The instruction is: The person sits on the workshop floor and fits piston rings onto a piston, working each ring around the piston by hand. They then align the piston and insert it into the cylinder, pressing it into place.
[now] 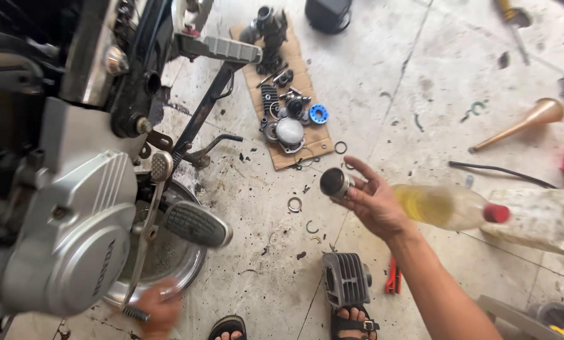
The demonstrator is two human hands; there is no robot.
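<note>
My right hand (375, 201) is raised over the floor and grips a short metal piston (335, 184), its dark hollow end facing up and left. My left hand (159, 308) is low at the bottom left, blurred, beside the rim of a shiny metal pan (184, 277) under the motorcycle engine (68, 233); its fingers close on a thin dark rod-like tool (134, 312). A finned engine cylinder (346, 280) stands on the floor by my sandalled foot (354, 324).
A strip of cardboard (316, 146) holds several small engine parts, a spring and a blue ring. A bottle of yellow oil (448, 206) with a red cap, a brass funnel (521, 123), red pliers (393, 277) and loose rings lie on the stained floor. The footpeg (197, 223) juts out.
</note>
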